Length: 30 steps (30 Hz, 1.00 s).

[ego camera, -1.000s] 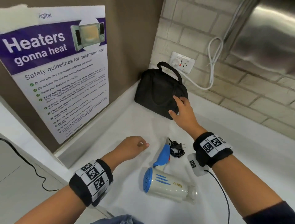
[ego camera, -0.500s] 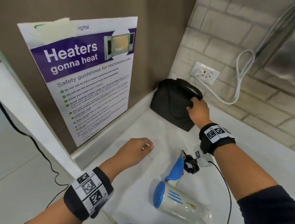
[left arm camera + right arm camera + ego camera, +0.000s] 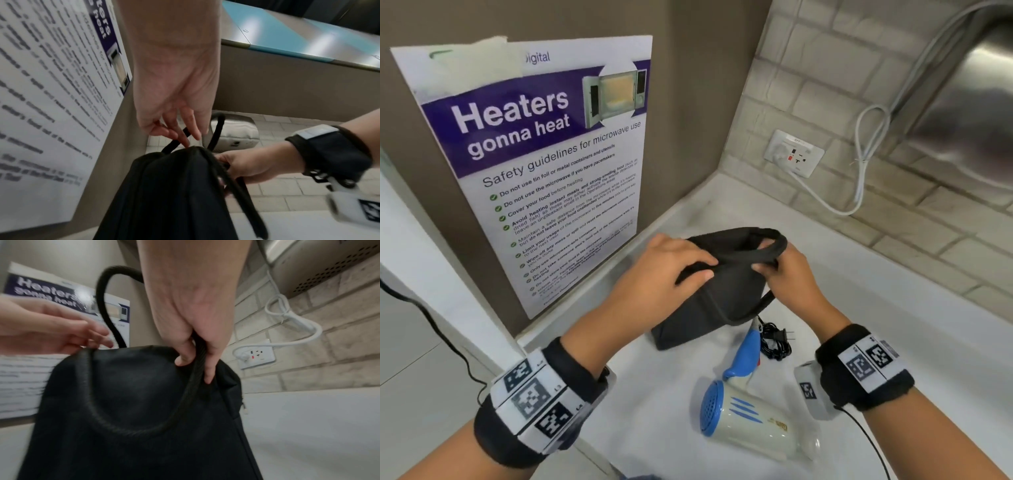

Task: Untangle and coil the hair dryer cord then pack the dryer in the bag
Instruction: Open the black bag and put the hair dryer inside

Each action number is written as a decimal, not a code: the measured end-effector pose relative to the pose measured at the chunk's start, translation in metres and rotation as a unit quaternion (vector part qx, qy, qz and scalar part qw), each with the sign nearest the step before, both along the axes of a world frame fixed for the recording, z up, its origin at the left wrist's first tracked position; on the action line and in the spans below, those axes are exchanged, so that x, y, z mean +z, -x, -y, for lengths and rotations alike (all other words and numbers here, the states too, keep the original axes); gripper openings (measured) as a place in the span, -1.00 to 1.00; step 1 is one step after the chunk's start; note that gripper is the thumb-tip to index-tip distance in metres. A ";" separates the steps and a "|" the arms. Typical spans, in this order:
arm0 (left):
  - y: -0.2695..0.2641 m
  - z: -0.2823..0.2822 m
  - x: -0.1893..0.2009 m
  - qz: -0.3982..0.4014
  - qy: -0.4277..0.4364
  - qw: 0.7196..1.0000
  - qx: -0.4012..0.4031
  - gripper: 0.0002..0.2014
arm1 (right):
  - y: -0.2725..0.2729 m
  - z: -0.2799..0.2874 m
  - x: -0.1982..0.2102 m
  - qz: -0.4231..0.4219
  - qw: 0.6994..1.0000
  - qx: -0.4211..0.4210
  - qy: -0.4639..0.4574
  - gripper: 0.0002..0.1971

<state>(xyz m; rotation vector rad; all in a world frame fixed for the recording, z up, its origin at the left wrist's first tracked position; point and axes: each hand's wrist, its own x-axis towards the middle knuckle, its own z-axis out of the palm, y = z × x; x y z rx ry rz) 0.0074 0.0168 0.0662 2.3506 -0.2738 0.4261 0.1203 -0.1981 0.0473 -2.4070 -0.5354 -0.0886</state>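
Both hands hold the black bag (image 3: pixel 719 294) at its top edge: the right hand (image 3: pixel 789 284) pinches a handle strap, the left hand (image 3: pixel 654 277) fingers the rim (grip unclear). The hair dryer (image 3: pixel 750 421) lies nearer on the white counter (image 3: pixel 893 308), its coiled cord (image 3: pixel 775 342) beside the blue handle.

The bag (image 3: pixel 722 294) hides its own inside in every view, and its bottom runs off the lower edge in both wrist views. The poster (image 3: pixel 41 113) is blurred in the left wrist view. The left hand (image 3: pixel 51 331) is smeared and cropped in the right wrist view.
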 end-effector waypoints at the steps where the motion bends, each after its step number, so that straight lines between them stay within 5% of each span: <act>1: 0.000 -0.005 0.001 0.016 -0.004 1.000 0.013 -0.77 | 0.006 -0.004 -0.001 -0.018 0.999 0.025 -0.012 -0.75; 3: 0.001 -0.016 0.001 0.028 -0.010 0.999 0.045 -0.74 | 0.014 -0.011 -0.002 -0.058 0.995 0.073 -0.037 -0.61; 8: 0.009 -0.042 -0.016 -0.059 -0.036 0.993 0.092 -0.63 | 0.020 -0.016 0.008 -0.224 0.962 0.146 -0.051 -0.81; 13: 0.021 -0.040 -0.033 -0.077 0.067 0.989 0.105 -0.63 | -0.004 -0.027 -0.004 -0.288 0.950 -0.025 -0.118 -0.38; 18: 0.027 -0.034 -0.034 -0.074 0.093 0.988 0.098 -0.73 | -0.010 -0.036 -0.014 -0.451 0.838 -0.135 -0.275 -0.65; 21: 0.028 -0.035 -0.035 -0.075 0.113 0.986 0.099 -0.74 | -0.016 -0.041 -0.017 -0.453 0.812 -0.196 -0.313 -0.70; 25: 0.029 -0.037 -0.039 -0.084 0.125 0.984 0.100 -0.70 | -0.024 -0.044 -0.015 -0.410 0.836 -0.228 -0.283 -0.79; 30: 0.032 -0.036 -0.041 -0.102 0.117 0.982 0.103 -0.66 | -0.034 -0.045 -0.020 -0.242 0.926 -0.231 -0.174 -0.91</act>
